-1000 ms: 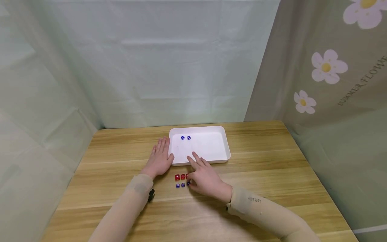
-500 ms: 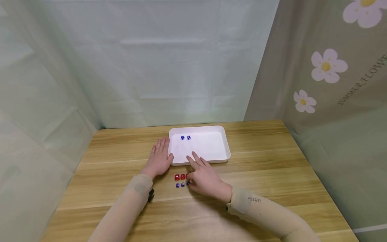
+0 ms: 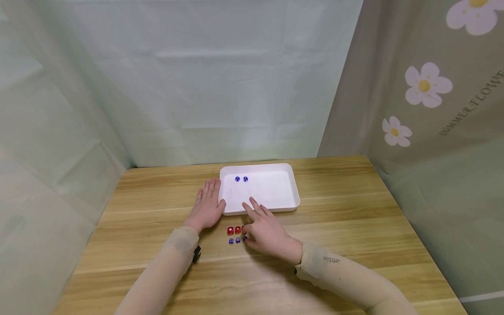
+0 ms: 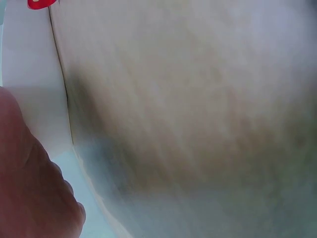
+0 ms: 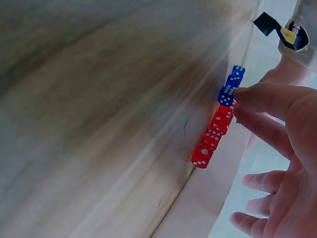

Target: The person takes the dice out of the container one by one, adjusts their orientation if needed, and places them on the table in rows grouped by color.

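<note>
My left hand (image 3: 206,209) lies flat on the table against the left end of a white tray (image 3: 275,209), fingers straight. My right hand (image 3: 267,232) has its thumb and index finger bent down at the right end of two short rows of dice, the other fingers spread toward the tray. In the right wrist view the thumb tip touches a blue die (image 5: 226,97), with the index fingertip behind it by the nearest red die (image 5: 221,120). Two more red dice (image 3: 230,230) stand in the far row, and two blue dice (image 3: 231,241) in the near row.
Inside the tray, toward its back left, sit two blue dice (image 3: 237,179). The wooden table (image 3: 346,227) ends at a pale cloth wall (image 3: 220,100) behind. A flowered curtain (image 3: 425,144) hangs on the right.
</note>
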A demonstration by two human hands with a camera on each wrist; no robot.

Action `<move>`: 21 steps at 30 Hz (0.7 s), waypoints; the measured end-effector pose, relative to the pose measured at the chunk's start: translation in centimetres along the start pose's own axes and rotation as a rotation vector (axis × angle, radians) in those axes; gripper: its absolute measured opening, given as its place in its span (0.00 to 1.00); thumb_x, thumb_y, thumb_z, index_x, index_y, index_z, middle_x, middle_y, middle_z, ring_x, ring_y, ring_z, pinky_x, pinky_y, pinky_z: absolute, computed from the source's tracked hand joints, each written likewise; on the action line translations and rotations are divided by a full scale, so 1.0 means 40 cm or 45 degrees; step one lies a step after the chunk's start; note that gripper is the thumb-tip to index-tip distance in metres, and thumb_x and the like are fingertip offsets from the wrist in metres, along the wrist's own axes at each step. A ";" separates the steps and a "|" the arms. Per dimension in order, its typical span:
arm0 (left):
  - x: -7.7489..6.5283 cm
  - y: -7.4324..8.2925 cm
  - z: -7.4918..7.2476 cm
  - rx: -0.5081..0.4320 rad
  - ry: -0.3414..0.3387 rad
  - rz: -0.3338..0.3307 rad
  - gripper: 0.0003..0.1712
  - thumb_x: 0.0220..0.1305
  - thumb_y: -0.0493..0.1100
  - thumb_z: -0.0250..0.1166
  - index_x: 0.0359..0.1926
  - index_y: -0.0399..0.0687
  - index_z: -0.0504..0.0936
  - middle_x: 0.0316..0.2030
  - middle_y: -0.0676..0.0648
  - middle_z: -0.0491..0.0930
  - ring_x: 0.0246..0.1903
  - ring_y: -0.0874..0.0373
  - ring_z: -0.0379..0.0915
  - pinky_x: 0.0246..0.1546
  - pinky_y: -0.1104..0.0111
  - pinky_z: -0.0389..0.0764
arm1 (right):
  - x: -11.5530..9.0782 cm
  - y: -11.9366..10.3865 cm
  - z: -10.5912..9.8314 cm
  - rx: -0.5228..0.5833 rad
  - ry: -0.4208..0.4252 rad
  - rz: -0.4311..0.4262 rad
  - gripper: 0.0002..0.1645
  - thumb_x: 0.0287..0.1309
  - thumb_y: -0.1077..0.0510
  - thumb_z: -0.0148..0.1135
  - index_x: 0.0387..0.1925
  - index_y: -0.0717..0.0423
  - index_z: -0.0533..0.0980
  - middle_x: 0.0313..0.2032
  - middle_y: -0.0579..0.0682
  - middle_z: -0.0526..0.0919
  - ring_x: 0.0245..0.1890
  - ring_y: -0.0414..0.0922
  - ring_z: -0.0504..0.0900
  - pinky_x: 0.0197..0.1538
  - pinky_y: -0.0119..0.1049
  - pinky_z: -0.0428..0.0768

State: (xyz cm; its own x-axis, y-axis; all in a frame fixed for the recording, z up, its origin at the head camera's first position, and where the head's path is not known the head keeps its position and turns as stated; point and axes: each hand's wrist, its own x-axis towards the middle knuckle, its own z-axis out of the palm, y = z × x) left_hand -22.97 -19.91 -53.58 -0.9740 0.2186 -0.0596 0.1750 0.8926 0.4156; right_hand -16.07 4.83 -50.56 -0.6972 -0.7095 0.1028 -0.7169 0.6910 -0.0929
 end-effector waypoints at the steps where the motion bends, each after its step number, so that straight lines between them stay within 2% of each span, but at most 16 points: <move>1: 0.000 0.001 -0.001 0.003 -0.001 -0.001 0.44 0.83 0.52 0.45 0.86 0.36 0.38 0.85 0.36 0.33 0.84 0.39 0.25 0.82 0.43 0.32 | 0.000 0.000 -0.001 0.003 0.003 -0.001 0.12 0.59 0.44 0.78 0.45 0.35 0.92 0.80 0.61 0.63 0.83 0.63 0.51 0.77 0.61 0.65; 21: 0.002 0.002 -0.004 0.005 -0.015 -0.009 0.44 0.83 0.53 0.42 0.86 0.36 0.37 0.85 0.35 0.33 0.84 0.37 0.25 0.81 0.42 0.32 | 0.000 0.005 -0.031 0.073 0.034 0.002 0.11 0.62 0.43 0.77 0.45 0.37 0.92 0.78 0.60 0.67 0.82 0.64 0.54 0.77 0.60 0.65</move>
State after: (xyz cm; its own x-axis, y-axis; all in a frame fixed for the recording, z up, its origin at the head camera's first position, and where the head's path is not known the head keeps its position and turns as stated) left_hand -23.04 -19.87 -53.42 -0.9735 0.2168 -0.0732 0.1685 0.8956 0.4117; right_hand -16.21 5.11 -49.36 -0.6986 -0.7038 0.1292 -0.7153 0.6826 -0.1497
